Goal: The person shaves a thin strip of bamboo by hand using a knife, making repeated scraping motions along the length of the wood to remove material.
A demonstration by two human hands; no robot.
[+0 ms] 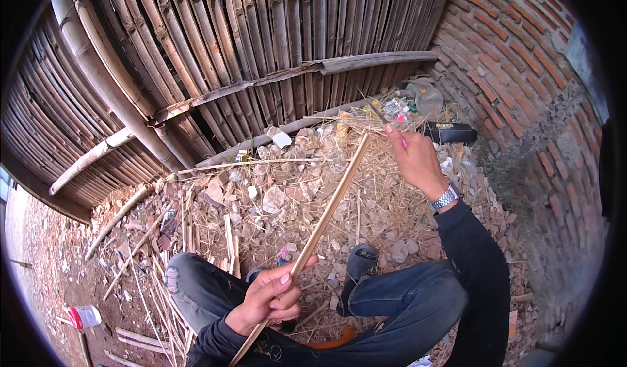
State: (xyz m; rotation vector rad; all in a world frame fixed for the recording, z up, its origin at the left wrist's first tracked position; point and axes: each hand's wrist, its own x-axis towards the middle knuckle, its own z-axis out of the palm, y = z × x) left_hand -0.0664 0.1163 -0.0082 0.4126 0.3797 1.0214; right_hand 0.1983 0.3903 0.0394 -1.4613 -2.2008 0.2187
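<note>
My left hand (269, 298) is closed around a long, pale bamboo strip (332, 210), low over my lap. The strip slants up and away to the right, and its lower end passes under my wrist. Farther off to the right, my right hand (418, 161) grips a knife (377, 111). Its narrow dark blade points up and to the left, just beyond the strip's far end and apart from it. A bit of pink handle shows by the fingers; the rest of the handle is hidden in the palm.
A bamboo wall (261, 34) stands ahead, with a brick wall (516, 60) at right. Stones and shavings litter the ground. Cut strips (232, 243) lie left of my legs. A black case (450, 132) sits near the brick wall, a red-and-white plastic cup (85, 317) at far left.
</note>
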